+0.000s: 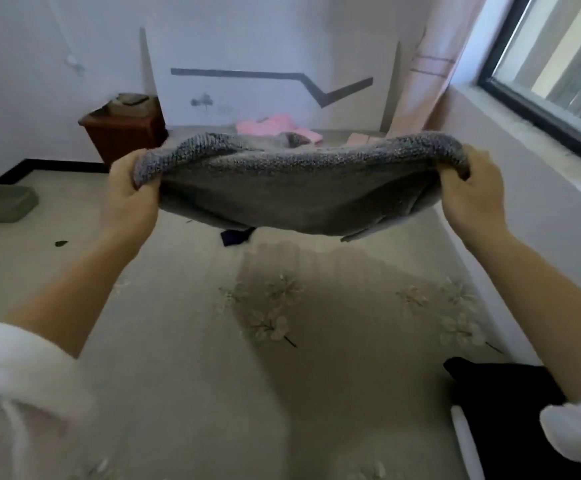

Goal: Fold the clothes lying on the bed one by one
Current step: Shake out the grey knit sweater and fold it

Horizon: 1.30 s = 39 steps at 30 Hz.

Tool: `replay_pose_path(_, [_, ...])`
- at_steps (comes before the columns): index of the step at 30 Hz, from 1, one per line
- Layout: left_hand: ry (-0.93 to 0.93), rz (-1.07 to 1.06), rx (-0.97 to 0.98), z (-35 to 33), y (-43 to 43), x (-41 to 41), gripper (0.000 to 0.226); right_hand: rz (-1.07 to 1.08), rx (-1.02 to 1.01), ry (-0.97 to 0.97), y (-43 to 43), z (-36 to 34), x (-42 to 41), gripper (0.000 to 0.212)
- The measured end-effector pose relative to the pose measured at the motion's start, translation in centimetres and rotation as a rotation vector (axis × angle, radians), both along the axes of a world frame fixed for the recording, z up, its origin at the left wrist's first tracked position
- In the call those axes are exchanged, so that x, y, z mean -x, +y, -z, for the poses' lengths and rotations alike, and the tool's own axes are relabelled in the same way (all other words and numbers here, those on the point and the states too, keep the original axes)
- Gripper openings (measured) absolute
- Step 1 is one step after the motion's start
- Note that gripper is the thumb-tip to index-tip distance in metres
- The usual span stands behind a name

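The left hand (128, 195) and right hand (469, 192) grip the nine and three o'clock ends of a grey knitted garment (292, 188) (sagging mid-air) above the bed (185, 341).

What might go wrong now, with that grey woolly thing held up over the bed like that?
1. The grey knit is gripped only at its two ends by the left hand and the right hand. Its middle sags, so it may land bunched or crooked.
2. A small dark cloth lies on the bed just below it. If the knit is lowered there, it might cover that cloth.
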<state>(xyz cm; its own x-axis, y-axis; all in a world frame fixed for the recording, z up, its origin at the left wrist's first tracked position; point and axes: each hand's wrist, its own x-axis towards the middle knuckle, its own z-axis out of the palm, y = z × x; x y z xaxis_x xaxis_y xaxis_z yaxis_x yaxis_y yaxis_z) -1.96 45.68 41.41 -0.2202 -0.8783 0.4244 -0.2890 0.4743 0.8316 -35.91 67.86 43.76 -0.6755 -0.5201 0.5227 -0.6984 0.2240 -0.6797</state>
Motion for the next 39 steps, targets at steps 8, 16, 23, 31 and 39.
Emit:
replay_pose_path(8, [-0.486,0.054,-0.250,16.3,6.9,-6.8,0.030,-0.118,-0.487,-0.120,7.5,14.7,-5.0,0.030])
replay_pose_path(16, [-0.888,0.393,-0.677,30.0,14.7,-13.6,0.027,-0.232,-1.266,-0.407,16.0,30.0,-11.1,0.043])
replay_pose_path(23, [-1.350,0.635,-0.740,34.6,18.5,-16.3,0.017,-0.324,-1.501,-0.459,21.0,35.5,-14.9,0.021])
replay_pose_path(31, [-1.224,0.336,-0.825,40.9,19.3,-11.1,0.021,-0.206,-1.420,-0.591,18.0,40.9,-16.1,0.018])
replay_pose_path(39, [-0.846,0.138,-0.993,45.6,21.9,-6.1,0.049,-0.005,-1.112,-0.880,12.9,46.6,-20.2,0.027])
